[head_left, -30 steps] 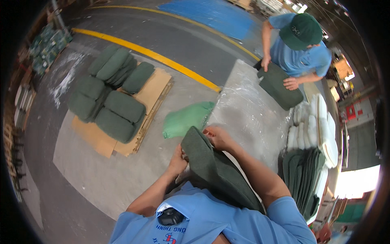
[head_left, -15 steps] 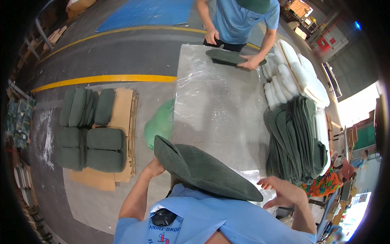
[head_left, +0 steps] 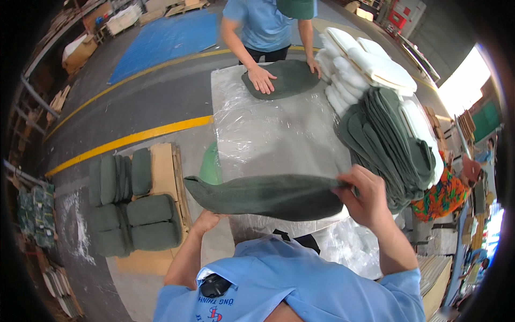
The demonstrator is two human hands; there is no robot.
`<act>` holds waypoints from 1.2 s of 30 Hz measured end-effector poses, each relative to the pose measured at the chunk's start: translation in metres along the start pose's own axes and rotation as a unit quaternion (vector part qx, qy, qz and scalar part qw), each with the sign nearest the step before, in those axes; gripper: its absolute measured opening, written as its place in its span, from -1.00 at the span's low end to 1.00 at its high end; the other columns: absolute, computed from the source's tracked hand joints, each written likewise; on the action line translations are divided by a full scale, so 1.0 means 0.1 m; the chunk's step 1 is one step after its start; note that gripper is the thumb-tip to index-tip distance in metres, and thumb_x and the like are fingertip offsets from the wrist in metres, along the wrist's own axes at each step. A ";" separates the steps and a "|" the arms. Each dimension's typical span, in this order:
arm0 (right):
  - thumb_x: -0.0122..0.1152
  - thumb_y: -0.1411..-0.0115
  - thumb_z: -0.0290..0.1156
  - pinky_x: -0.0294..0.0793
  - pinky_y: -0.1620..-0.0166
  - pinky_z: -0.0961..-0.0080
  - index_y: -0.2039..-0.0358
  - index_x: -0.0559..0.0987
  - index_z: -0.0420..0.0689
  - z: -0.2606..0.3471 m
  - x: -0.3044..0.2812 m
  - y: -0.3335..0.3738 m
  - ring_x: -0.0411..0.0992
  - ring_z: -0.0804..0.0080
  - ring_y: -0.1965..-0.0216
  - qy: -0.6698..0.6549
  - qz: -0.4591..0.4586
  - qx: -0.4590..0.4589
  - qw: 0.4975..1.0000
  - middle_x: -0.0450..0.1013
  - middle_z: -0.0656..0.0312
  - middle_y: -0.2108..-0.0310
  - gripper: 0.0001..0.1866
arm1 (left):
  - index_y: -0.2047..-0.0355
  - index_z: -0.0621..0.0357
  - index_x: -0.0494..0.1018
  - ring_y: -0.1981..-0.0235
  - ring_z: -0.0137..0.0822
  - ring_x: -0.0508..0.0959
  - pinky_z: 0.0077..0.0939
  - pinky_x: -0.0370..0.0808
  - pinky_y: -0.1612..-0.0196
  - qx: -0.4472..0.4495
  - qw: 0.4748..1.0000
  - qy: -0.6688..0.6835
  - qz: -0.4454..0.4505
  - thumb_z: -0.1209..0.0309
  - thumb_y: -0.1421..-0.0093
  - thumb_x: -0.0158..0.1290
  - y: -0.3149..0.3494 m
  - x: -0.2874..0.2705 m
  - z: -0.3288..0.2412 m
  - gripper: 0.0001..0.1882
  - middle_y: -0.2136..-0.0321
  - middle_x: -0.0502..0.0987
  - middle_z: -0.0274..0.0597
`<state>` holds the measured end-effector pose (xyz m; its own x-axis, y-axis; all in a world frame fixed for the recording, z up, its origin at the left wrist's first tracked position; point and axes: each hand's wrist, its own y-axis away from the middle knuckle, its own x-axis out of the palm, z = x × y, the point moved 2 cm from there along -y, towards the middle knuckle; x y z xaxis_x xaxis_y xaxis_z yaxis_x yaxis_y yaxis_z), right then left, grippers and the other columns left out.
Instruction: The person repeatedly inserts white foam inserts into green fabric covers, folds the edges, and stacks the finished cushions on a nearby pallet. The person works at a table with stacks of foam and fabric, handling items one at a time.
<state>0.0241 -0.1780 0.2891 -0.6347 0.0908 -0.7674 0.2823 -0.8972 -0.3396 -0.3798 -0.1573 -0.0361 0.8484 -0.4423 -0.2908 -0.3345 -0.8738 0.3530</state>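
Note:
A dark green cushion cover (head_left: 263, 197), limp and flattened, is stretched between my two hands above the near end of the table. My left hand (head_left: 208, 220) grips its left end from below, with the fingers partly hidden by the fabric. At the other end, my right hand (head_left: 367, 196) pinches the edge between thumb and fingers. Across the table a co-worker's hand (head_left: 261, 79) presses on another green cover (head_left: 287, 80) lying flat, and their other hand rests at its right edge.
Plastic film covers the table (head_left: 279, 139). Along its right side are a pile of green covers (head_left: 383, 145) and stacked white cushion pads (head_left: 370, 59). Filled green cushions (head_left: 153, 214) lie on cardboard at the left. Beside the table is a green bag (head_left: 211, 166).
My right hand, free before, has taken hold of the cover's right end, and the cover now hangs more level. The co-worker's folded cover has been spread flat. My view has shifted.

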 end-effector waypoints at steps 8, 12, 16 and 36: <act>0.36 -0.12 -0.57 0.49 0.34 0.18 0.27 0.63 -0.24 -0.45 0.04 0.22 0.53 -0.03 0.41 -0.006 0.057 0.059 0.997 0.52 0.02 0.40 -0.85 | -0.29 0.26 0.43 -0.28 -0.17 0.45 -0.30 0.36 -0.35 0.000 1.000 0.012 0.001 0.57 -0.22 0.23 -0.03 -0.04 -0.07 -0.40 -0.27 0.51 -0.02; 0.34 -0.13 -0.55 0.49 0.33 0.15 0.27 0.63 -0.23 -0.40 -0.05 0.41 0.53 -0.05 0.39 -0.034 0.010 0.099 0.994 0.53 -0.01 0.40 -0.86 | -0.29 0.31 0.43 -0.26 -0.15 0.47 -0.30 0.37 -0.33 -0.148 0.984 0.095 -0.034 0.51 -0.22 0.28 0.05 0.18 -0.34 -0.39 -0.23 0.53 -0.09; 0.37 -0.13 -0.56 0.47 0.36 0.25 0.23 0.65 -0.22 -0.72 0.06 0.67 0.51 0.10 0.44 -0.019 0.007 0.112 0.994 0.52 0.05 0.38 -0.83 | -0.33 0.36 0.36 -0.25 -0.16 0.46 -0.33 0.36 -0.32 -0.138 0.981 0.135 -0.037 0.46 -0.22 0.32 0.11 0.17 -0.28 -0.31 -0.21 0.54 -0.11; 0.26 -0.31 -0.56 0.54 0.39 0.45 0.07 0.63 -0.27 -0.47 0.67 1.16 0.59 0.42 0.49 -0.147 -0.230 0.359 0.893 0.59 0.12 0.24 -0.80 | -0.01 0.25 0.56 0.22 -0.30 0.64 -0.31 0.61 0.17 -0.023 0.977 0.134 0.162 0.61 -0.19 0.29 -0.31 -0.09 -0.13 -0.64 0.14 0.65 -0.19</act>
<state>0.0483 -0.2560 0.1729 -0.7555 0.4980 -0.4257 -0.5237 -0.8495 -0.0643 -0.3717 -0.1234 -0.0332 0.7806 -0.6193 0.0844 -0.5893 -0.6842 0.4296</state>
